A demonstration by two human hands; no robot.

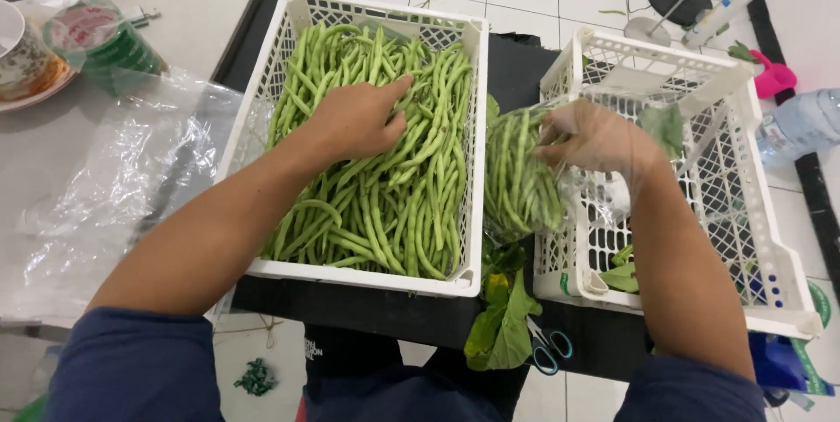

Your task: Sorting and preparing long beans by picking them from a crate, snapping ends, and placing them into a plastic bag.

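A white slatted crate (262,98) in front of me is filled with long green beans (411,195). My left hand (359,116) lies palm-down on the beans near the crate's middle, fingers spread and pressed into the pile. My right hand (595,138) is inside a clear plastic bag (525,168) that holds a bunch of green beans, gripping it between the two crates. A second white crate (744,125) on the right is almost bare, with a few green leaves at its bottom.
Clear plastic bags (131,168) lie on the grey table at the left, beside a tape roll (96,41) and a bowl (22,55). Leaves (503,317) and scissors (547,348) rest on the black surface below. A water bottle (801,125) stands at the right.
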